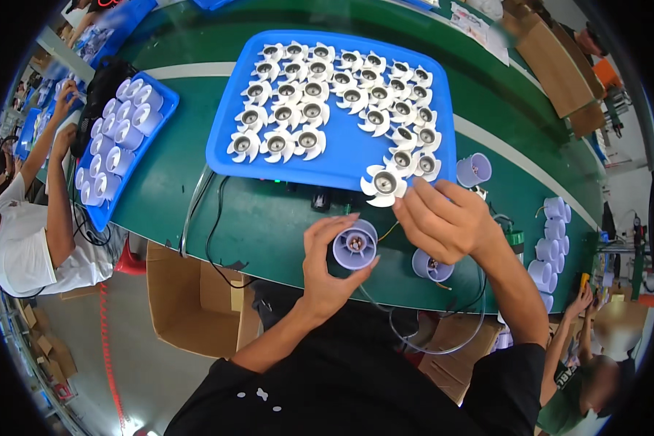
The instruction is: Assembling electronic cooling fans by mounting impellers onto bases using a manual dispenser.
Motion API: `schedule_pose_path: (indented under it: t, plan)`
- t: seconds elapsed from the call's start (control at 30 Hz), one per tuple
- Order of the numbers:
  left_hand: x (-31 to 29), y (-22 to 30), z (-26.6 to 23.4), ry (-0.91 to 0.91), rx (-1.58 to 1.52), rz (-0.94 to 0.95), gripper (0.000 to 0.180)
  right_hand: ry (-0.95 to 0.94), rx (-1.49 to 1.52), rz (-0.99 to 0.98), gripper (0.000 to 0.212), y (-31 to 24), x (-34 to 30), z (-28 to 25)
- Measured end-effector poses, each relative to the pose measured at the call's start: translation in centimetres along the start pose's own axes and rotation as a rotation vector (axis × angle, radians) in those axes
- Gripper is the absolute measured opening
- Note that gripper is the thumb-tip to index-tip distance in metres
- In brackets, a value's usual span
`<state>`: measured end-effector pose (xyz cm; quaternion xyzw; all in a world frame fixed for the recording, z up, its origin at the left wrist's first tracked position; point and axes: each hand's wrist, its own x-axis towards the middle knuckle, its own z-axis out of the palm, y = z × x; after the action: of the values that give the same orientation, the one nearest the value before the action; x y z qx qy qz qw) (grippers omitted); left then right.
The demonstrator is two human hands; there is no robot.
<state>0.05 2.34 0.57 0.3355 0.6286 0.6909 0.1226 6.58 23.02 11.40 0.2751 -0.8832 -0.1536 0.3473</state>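
Note:
My left hand (320, 280) is wrapped round a lilac plastic cup-shaped housing (355, 245), its open end facing up, with spokes and copper-coloured parts inside. In the fingertips of my right hand (454, 221) is a white fan wheel (384, 182) with a grey metal hub, above the near right edge of a blue tray (349, 145). Several similar fan wheels (284, 113) lie in rows on that tray, hubs up. A second lilac housing (434, 267) rests under my right hand, partly hidden by it. Another housing (474, 169) stands beside the tray's right edge.
At the left, a smaller blue tray (168, 109) carries several lilac housings. More housings (547, 251) line the green table (163, 171) at the right. Black cables (214, 232) cross the front edge, above a cardboard box (185, 312). Other people work on both sides.

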Motion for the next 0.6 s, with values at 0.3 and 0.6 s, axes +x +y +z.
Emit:
schedule_pose_path:
  t: [0.3,0.6]
  plan:
    - [0.6,-0.2,-0.8,-0.067,0.133,0.044,0.068,0.075,1.587,1.58,0.01,-5.4,0.8,-2.5]
    - [0.2,0.0,-0.8,-0.144,0.219,0.032,0.068,-0.28,1.188,1.603,0.01,-7.9,2.0,-1.0]
